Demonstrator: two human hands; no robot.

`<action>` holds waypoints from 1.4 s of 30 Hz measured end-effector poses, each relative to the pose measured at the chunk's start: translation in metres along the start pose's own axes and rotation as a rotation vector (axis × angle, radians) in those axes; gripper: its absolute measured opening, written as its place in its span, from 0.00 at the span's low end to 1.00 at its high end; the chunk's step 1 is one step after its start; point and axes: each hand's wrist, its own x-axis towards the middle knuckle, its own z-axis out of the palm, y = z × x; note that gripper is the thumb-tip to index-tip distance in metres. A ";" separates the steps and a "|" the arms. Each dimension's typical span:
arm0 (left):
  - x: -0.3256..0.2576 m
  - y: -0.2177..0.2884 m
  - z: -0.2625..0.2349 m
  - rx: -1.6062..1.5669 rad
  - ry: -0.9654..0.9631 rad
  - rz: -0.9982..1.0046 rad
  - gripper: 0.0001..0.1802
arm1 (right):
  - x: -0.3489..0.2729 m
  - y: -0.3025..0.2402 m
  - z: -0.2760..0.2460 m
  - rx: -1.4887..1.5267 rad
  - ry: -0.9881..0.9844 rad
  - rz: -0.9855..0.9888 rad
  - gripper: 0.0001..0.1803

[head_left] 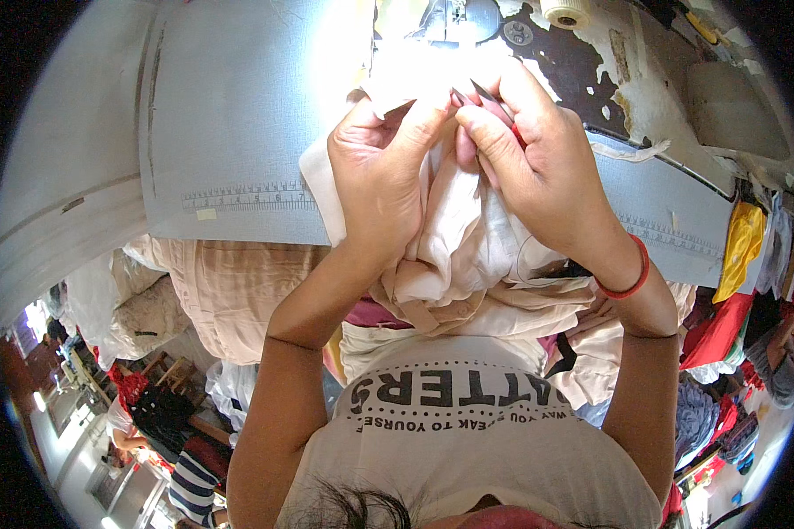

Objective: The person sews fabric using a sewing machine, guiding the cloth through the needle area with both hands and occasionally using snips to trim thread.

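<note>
Both my hands meet over a grey sewing table (pixel 238 115), in the glare of a bright lamp. A piece of pale cream cloth (pixel 468 220) is pinched in the fingers of my left hand (pixel 375 167); its folds hang down over the table edge into my lap. My right hand (pixel 538 159), with a red band at the wrist, closes round small thread snips (pixel 490 95). Their dark pointed blades stick out by the fingertips close to the cloth, and a bit of red handle shows. The glare washes out the cloth's upper part.
Beyond my hands stands a sewing machine (pixel 582 70) with worn paint, and a thread cone (pixel 566 12) sits at the back. Beige cloth (pixel 238 291) is heaped at the left front. A yellow cloth (pixel 741 247) hangs at the right. Another person (pixel 123 432) is at lower left.
</note>
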 end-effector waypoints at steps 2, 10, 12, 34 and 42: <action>0.000 0.000 0.001 -0.007 0.008 -0.005 0.08 | 0.000 -0.002 -0.001 -0.012 -0.011 -0.005 0.09; 0.001 0.000 0.000 0.014 0.007 0.005 0.07 | 0.000 -0.002 -0.001 -0.006 -0.013 0.002 0.09; 0.001 0.000 0.000 -0.004 0.010 -0.001 0.07 | 0.000 -0.001 -0.001 0.006 -0.014 0.010 0.08; -0.001 0.000 0.001 0.089 0.044 0.028 0.07 | -0.001 0.001 0.001 0.024 -0.024 0.033 0.08; -0.001 0.001 0.001 0.074 0.026 0.014 0.07 | -0.002 0.000 0.000 0.018 -0.032 0.046 0.08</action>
